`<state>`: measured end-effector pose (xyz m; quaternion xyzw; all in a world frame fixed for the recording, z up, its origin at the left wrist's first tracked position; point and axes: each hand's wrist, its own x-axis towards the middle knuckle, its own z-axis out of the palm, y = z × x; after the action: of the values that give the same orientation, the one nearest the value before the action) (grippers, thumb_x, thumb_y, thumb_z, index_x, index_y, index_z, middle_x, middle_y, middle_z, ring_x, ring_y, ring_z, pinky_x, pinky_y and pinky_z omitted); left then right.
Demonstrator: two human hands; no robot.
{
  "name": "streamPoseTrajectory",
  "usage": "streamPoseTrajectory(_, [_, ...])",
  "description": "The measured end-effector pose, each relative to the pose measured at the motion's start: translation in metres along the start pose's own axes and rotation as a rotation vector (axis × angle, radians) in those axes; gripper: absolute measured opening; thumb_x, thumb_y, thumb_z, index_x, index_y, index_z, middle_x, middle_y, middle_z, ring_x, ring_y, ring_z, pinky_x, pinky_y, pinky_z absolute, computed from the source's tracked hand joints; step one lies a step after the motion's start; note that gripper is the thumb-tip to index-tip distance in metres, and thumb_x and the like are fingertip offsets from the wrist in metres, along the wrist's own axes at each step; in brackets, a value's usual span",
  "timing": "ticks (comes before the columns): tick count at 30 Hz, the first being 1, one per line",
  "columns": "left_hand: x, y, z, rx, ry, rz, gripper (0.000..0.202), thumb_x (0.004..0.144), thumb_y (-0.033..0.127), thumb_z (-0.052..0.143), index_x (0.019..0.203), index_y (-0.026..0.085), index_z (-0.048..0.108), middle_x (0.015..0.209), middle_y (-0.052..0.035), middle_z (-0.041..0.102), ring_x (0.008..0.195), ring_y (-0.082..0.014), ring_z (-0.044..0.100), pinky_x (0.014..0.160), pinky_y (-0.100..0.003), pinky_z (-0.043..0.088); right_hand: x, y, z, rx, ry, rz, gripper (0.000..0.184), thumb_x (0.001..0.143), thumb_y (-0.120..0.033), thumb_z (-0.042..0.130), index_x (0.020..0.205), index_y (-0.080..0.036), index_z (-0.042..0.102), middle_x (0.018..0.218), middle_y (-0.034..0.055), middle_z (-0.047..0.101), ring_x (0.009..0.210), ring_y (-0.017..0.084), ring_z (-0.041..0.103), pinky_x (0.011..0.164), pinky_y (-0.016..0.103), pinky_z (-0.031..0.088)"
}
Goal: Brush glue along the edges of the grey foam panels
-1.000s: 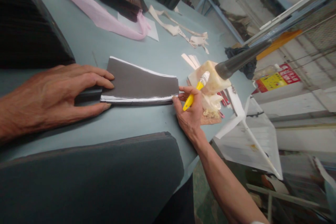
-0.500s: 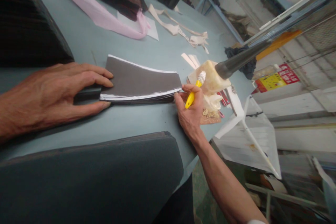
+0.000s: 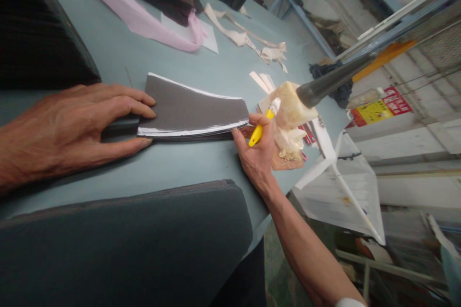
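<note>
A stack of dark grey curved pieces [image 3: 194, 105] lies on the table, with white, paint-like bands along both long edges of the top piece. My left hand [image 3: 82, 127] rests at its left end, fingers stretched and apart, fingertips on top and the thumb against the near edge. At the right end, my right hand [image 3: 257, 148] has its thumb and fingertips at the near corner of the stack. Tucked in that same hand is a yellow-handled brush [image 3: 257, 133], its white-coated bristles pointing up and away from the stack.
Beyond my right hand stands a yellowish block-shaped container [image 3: 290, 100] with a dark tapered shaft [image 3: 331, 81]. A large dark stack [image 3: 126, 244] fills the near side, another [image 3: 43, 29] the far left. Pink cloth [image 3: 133, 14] and pale strips [image 3: 237, 33] lie at the back.
My right hand has slid slightly left along the near edge of the stack, carrying the brush with it. My left hand stays in place.
</note>
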<state>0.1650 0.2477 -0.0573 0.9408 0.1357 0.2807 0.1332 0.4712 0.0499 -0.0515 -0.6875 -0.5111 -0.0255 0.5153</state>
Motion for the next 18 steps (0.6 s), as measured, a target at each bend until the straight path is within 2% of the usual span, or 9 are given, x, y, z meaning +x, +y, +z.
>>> streamPoseTrajectory(18, [-0.0007,-0.0002,0.0006,-0.019,-0.017,-0.026,0.059,0.102,0.078,0.052,0.132,0.03,0.07,0.15,0.0029,0.068,0.13,-0.0273,0.071,0.119,-0.051,0.054,-0.0001,0.0017,-0.0002,-0.051,-0.068,0.015,0.043,0.094,-0.034,0.078,0.13,-0.027,0.056,0.109,0.001,0.068,0.09,0.019,0.069,0.087,0.04,0.06])
